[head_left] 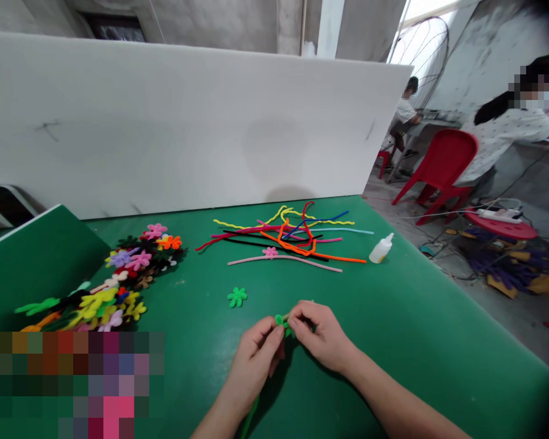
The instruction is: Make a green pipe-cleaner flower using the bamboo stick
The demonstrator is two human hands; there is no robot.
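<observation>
Near the front middle of the table, my left hand (257,353) pinches a green pipe cleaner (279,319) between thumb and fingers. My right hand (322,338) is closed on the same pipe cleaner, just right of the left fingertips. Small green loops show between the two hands, and a long green tail hangs below the left wrist. Part of the bent piece is hidden by my fingers. A finished-looking green pipe cleaner flower (237,297) lies flat on the table, a little beyond my left hand.
Loose coloured pipe cleaners (297,235) and a small pink flower (269,252) lie farther back. A white squeeze bottle (381,249) stands to their right. Many fuzzy flowers (139,259) are heaped at left. A white panel (187,128) closes the back; people sit beyond at right.
</observation>
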